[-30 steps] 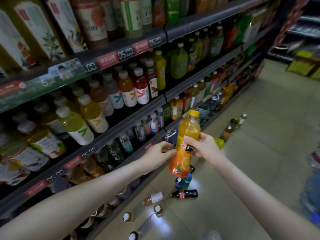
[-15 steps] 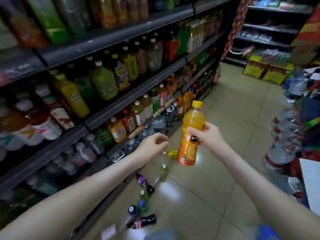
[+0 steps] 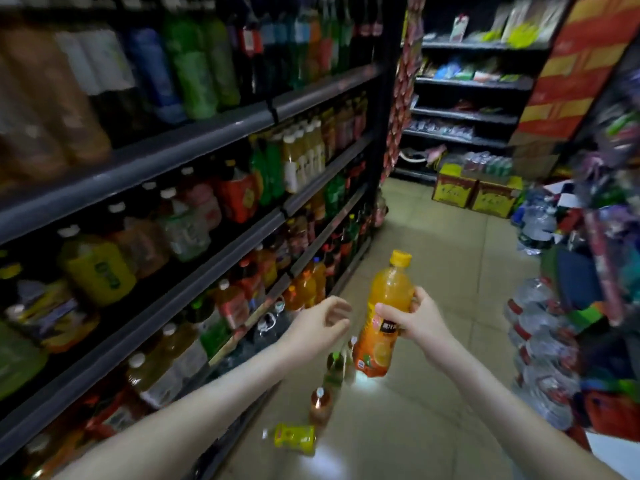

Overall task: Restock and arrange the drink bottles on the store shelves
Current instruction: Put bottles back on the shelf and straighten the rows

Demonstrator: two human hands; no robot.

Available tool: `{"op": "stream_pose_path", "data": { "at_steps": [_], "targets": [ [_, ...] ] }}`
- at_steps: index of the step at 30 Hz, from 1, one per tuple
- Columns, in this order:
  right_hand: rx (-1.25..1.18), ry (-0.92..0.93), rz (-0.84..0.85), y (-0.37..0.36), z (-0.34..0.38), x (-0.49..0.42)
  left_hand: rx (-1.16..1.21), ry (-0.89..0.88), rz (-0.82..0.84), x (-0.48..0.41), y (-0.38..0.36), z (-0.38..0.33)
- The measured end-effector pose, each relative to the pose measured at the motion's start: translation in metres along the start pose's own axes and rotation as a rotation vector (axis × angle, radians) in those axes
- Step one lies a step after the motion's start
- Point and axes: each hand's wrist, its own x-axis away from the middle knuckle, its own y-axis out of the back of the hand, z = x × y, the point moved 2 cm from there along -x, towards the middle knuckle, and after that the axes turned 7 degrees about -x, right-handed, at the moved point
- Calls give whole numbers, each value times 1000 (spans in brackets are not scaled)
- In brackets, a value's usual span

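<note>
Left hand (image 3: 318, 323) drawn clear of orange yellow-capped plastic bottle (image 3: 388, 296), fingers loose, empty; right hand (image 3: 419, 322) gripping it. Open tiled floor (image 3: 450, 271) ahead.

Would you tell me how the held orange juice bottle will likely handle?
The orange juice bottle looks full nearly to the cap, so probably heavy for its size. Tall and narrow, it may tip if nudged. The right hand grips its smooth waist, so it could slip.

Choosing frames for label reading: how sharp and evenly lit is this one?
Head view: dim; shelf bottles on the left smeared by motion blur; orange juice bottle in the right hand sharper; glare on the floor beneath it; wide-angle bending at the edges.
</note>
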Motion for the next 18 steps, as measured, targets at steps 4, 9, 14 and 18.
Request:
{"op": "stream_pose_path", "data": {
  "at_steps": [4,9,14,18],
  "targets": [
    [-3,59,-18,79,24,-95,-120,-70,0,-115,-16,-62],
    [15,133,-11,178,49,-226,-179,-59,-135,-258,-42,-117],
    [32,186,41,240,96,-358,-229,21,-190,-372,-54,-158],
    [-19,236,129,241,133,-461,-206,120,-256,-452,-42,-159]
  ]
}}
